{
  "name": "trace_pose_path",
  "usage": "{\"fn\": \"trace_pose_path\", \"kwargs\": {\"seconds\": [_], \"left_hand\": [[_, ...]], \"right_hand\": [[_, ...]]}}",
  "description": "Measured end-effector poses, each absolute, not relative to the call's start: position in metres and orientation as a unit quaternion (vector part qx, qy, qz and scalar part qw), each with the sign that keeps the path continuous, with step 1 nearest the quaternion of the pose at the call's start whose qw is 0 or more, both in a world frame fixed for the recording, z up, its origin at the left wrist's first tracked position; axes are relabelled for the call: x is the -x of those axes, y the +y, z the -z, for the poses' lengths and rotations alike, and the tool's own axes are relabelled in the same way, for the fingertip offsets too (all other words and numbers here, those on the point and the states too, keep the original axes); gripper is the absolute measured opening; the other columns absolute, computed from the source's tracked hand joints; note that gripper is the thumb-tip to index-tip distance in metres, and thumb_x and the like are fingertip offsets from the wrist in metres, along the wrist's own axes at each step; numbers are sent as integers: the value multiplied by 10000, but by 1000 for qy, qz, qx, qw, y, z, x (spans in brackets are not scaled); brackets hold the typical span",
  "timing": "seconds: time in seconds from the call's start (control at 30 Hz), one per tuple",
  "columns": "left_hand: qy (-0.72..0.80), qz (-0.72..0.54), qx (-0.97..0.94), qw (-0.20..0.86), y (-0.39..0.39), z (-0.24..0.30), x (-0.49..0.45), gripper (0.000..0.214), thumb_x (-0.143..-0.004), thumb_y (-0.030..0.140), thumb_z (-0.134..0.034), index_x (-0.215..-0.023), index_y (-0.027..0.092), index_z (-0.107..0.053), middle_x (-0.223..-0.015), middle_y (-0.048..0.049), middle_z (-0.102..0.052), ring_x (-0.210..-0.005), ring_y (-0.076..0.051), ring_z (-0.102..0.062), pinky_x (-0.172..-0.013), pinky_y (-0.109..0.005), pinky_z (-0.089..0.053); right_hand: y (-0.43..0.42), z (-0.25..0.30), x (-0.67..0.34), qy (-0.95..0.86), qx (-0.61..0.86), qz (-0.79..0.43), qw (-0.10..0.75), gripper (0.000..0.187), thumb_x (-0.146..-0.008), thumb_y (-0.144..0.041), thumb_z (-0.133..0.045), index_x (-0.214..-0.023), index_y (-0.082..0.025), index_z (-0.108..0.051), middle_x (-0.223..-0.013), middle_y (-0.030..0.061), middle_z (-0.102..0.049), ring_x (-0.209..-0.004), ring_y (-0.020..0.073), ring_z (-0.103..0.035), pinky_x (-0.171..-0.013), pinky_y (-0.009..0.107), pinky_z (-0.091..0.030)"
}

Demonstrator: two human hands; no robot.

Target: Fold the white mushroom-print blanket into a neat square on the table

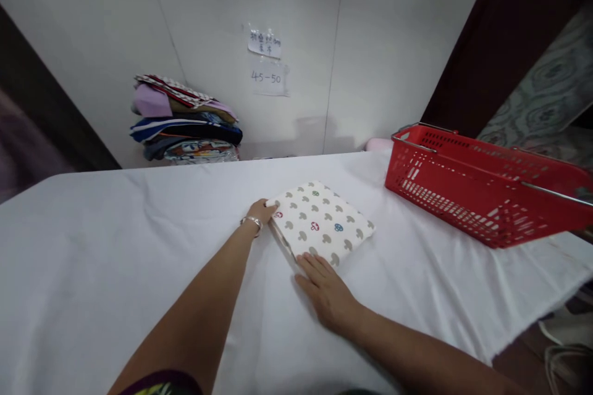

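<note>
A folded white cloth (319, 216) printed with grey, red, blue and green mushrooms lies on the white-covered table (152, 247). My left hand (263, 212), with a silver bracelet at the wrist, grips the cloth's left corner; the thumb is on top and the other fingers are partly hidden. On the near corner rests my right hand (327, 293), its fingers stretched out and touching the cloth's top. The folded layers show along the edge between both hands.
A red plastic basket (445, 182) with metal handles stands at the right of the table. Folded clothes are piled in a stack (185, 120) by the wall at back left. Paper signs (269, 77) are taped to the wall, one reading 45-50.
</note>
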State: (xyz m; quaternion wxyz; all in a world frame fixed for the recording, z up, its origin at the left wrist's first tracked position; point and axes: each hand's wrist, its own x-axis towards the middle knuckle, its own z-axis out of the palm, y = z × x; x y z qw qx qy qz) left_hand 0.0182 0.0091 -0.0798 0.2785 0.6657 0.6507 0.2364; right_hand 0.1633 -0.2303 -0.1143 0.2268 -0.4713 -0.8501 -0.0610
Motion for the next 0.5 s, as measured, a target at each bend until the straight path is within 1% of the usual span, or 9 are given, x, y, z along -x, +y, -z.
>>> {"fn": "trace_pose_path", "kwargs": {"seconds": [0.07, 0.17, 0.27, 0.33, 0.4, 0.47, 0.5], "left_hand": [[644, -223, -680, 272, 8, 74, -12, 196, -712, 279, -602, -855, 159, -661, -868, -59, -688, -824, -205, -618, -684, -237, -442], [647, -223, -687, 245, 4, 68, 7, 242, -726, 284, -576, -924, 162, -643, -912, -51, -677, -845, -201, -603, -687, -237, -432], [678, -241, -664, 204, 1, 71, 37, 264, -711, 318, -584, -928, 178, -636, -873, -28, -677, -821, -197, -599, -655, -232, -434], [708, -238, -635, 196, 0, 78, 56, 258, -712, 334, -576, -900, 168, -637, -817, -37, -678, -800, -207, -603, -631, -239, -439], [730, -221, -614, 203, 0, 83, 69, 268, -733, 350, -551, -900, 158, -634, -799, -52, -675, -796, -217, -608, -627, -248, -449], [737, -198, -613, 204, 0, 83, 74, 299, -755, 340, -528, -963, 148, -625, -868, -74, -672, -844, -225, -610, -675, -264, -463], [737, -192, -620, 190, -1, 81, 75, 329, -759, 328, -524, -1017, 142, -611, -944, -91, -660, -892, -231, -603, -722, -278, -465]], "right_hand": [[-230, 116, -165, -849, 477, 57, 222, 325, -846, -78, -438, -1148, -161, -527, -1412, 154, -340, -1343, 231, -209, -1032, 502, -315], [-229, 117, -167, -856, 473, 45, 205, 329, -849, -95, -452, -1158, -179, -526, -1435, 124, -306, -1350, 222, -187, -1046, 484, -299], [-223, 115, -160, -875, 444, 30, 192, 336, -854, -128, -464, -1174, -207, -528, -1452, 86, -283, -1354, 209, -177, -1061, 448, -284], [-215, 112, -151, -892, 410, 23, 188, 326, -863, -160, -468, -1177, -217, -532, -1439, 77, -319, -1351, 206, -191, -1062, 431, -280], [-206, 110, -141, -905, 382, 19, 185, 307, -874, -180, -455, -1167, -214, -541, -1401, 78, -391, -1344, 204, -214, -1061, 424, -274], [-200, 108, -134, -910, 371, 13, 187, 296, -874, -174, -443, -1148, -200, -553, -1360, 79, -447, -1339, 202, -228, -1061, 420, -265], [-199, 108, -132, -910, 370, 8, 187, 302, -866, -165, -444, -1146, -193, -553, -1350, 79, -460, -1341, 202, -223, -1064, 420, -256]]}}
